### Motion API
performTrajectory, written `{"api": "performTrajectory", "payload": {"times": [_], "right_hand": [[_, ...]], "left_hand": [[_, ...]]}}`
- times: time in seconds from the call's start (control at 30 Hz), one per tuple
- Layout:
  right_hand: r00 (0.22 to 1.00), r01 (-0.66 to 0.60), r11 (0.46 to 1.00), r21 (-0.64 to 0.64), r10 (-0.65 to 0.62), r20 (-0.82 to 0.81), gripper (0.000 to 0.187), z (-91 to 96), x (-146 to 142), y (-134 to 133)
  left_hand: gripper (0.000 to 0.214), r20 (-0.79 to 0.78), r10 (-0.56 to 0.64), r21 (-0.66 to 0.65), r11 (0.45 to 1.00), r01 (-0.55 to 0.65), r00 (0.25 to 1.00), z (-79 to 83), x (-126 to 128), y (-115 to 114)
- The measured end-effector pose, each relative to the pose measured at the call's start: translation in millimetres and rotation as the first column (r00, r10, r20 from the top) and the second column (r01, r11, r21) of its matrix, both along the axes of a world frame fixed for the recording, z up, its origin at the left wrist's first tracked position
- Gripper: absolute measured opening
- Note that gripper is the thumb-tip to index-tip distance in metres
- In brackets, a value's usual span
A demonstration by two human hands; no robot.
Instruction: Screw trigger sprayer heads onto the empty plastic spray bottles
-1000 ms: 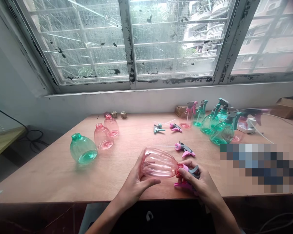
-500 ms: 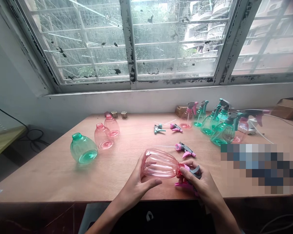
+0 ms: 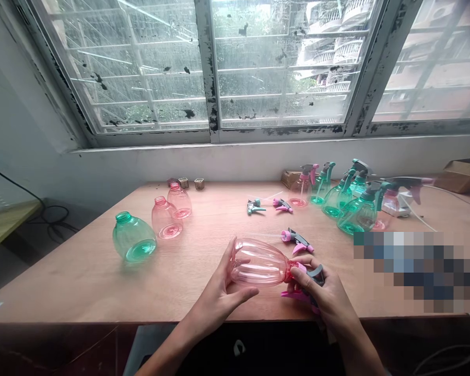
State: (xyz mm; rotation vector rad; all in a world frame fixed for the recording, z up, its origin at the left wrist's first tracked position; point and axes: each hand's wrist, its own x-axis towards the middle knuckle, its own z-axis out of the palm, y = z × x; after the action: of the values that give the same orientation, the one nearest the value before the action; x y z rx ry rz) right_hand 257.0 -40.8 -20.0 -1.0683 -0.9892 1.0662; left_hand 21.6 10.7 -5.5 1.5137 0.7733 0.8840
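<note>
A clear pink bottle [image 3: 260,262] lies sideways in the air over the near part of the table, its base to the left and neck to the right. My left hand [image 3: 215,292] cups the base end, fingers behind it and thumb stretched out below. At the neck, my right hand [image 3: 319,284] grips a grey and pink trigger sprayer [image 3: 316,274] between thumb and fingers; its pink lever hangs underneath. Sprayer and neck meet there, but my fingers partly cover the join. Just behind, a loose pink and grey trigger sprayer [image 3: 297,240] lies on the tabletop.
To the left stand a green bottle [image 3: 134,237] and two pink bottles [image 3: 166,219] without sprayers. Farther back lie a green-grey sprayer [image 3: 254,207] and another pink one [image 3: 283,205]. Several bottles with sprayers [image 3: 358,214] crowd the right, near cables and a cardboard box [image 3: 462,176].
The pink bottle and both hands hold nearly the same pose, with the bottle shifted very slightly right. Nothing on the table has moved.
</note>
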Motion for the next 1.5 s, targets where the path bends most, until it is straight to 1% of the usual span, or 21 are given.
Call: {"api": "performTrajectory", "payload": {"times": [0.2, 0.4, 0.63, 0.73, 0.9, 1.1, 1.5], "right_hand": [[0.996, -0.039, 0.998, -0.049, 0.035, -0.076, 0.039, 1.2, -4.0, -1.7], [0.994, -0.079, 0.996, -0.032, 0.076, -0.074, 0.037, 1.5, -3.8, -0.7], [0.992, -0.088, 0.996, -0.031, 0.085, -0.088, 0.034, 0.8, -3.2, -1.3], [0.992, -0.096, 0.995, -0.031, 0.093, -0.080, 0.034, 0.7, -3.0, -1.3], [0.993, -0.092, 0.995, -0.025, 0.090, -0.073, 0.036, 0.9, -2.8, -1.8], [0.993, -0.095, 0.995, -0.022, 0.094, -0.075, 0.036, 2.4, -3.4, -2.5], [0.994, -0.087, 0.996, -0.016, 0.086, -0.074, 0.037, 2.3, -3.3, -2.5]], "left_hand": [[0.115, 0.006, 0.003, 0.016, 1.000, -0.003, 1.000, 1.8, 2.1, 1.2], [0.104, 0.039, -0.022, -0.041, 0.999, 0.023, 0.999, 1.8, 3.2, 3.3], [0.112, -0.031, 0.005, 0.005, 1.000, -0.004, 0.999, 0.2, -1.8, 0.0], [0.110, -0.058, 0.006, 0.002, 1.000, -0.006, 0.998, 3.0, -2.1, -2.1], [0.115, -0.072, -0.014, -0.007, 1.000, 0.014, 0.997, 7.9, -1.0, -4.7], [0.110, -0.072, -0.006, -0.041, 0.999, 0.003, 0.997, 7.5, -0.2, -4.1], [0.109, -0.084, 0.002, -0.053, 0.999, -0.006, 0.996, 11.2, 1.4, -3.8]]}}
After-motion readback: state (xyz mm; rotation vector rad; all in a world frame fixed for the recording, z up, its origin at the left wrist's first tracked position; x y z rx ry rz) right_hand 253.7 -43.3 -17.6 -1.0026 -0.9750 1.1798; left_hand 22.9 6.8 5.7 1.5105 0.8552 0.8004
